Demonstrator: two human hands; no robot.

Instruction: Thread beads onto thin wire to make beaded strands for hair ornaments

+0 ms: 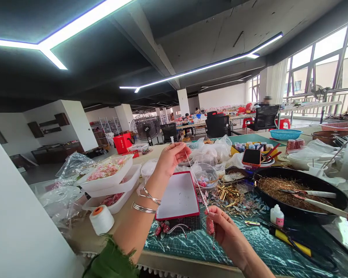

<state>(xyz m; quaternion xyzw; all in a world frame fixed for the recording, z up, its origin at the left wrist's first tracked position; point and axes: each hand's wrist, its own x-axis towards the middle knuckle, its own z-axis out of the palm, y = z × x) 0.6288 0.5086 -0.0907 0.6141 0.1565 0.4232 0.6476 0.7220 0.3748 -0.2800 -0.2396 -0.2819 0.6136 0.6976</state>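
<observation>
In the head view, the shallow white tray with red sides (178, 197) lies near the front of the bench. Above its far edge, the left hand (174, 156) is nearly closed, thumb and fingers bent together on the upper end of a thin pale thread (195, 174). The thread slants down past the tray's right side to a beaded strand (204, 200), which the right hand (224, 229) pinches between thumb and fingers, right of the tray's near corner; the strand's tail hangs below that grip. How thread and strand join is too fine to tell. Just in front of the tray, a reddish flower piece (162, 228) lies on the green cutting mat (191, 247). Left of the tray stands a white thread spool (101, 220); to its right are loose gold-coloured pieces (229, 195) and, farther right, a black pan (301, 217).
</observation>
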